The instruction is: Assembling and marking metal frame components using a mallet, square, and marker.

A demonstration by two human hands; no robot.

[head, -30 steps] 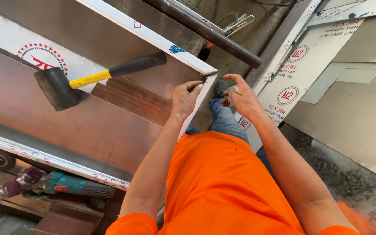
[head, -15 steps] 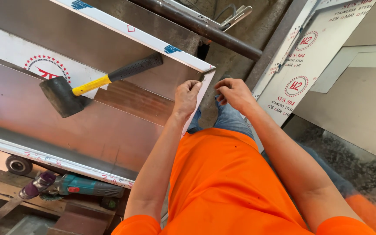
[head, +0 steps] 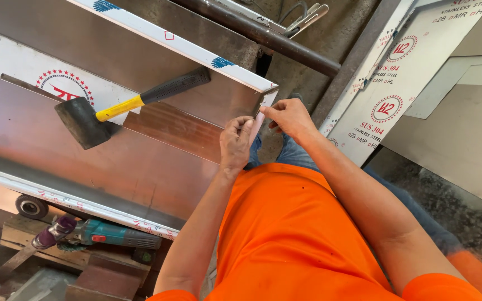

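A long folded stainless steel channel [head: 157,167] with a white film-covered rim [head: 196,50] lies in front of me. My left hand [head: 235,140] curls over the channel's near end edge. My right hand [head: 289,117] is at the end corner, its fingertips pinching the white protective film [head: 259,118] there. A black rubber mallet [head: 85,121] with a yellow and black handle lies inside the channel, well to the left of both hands.
A dark steel pipe [head: 263,36] runs behind the channel. Film-covered steel sheets [head: 397,83] lean at the right. A teal angle grinder [head: 112,235] lies on wooden boards below the channel, beside a small wheel [head: 31,206]. My orange shirt fills the lower middle.
My right hand has shifted a little left onto the channel's end corner. My left hand stays on the end edge. The mallet has not moved.
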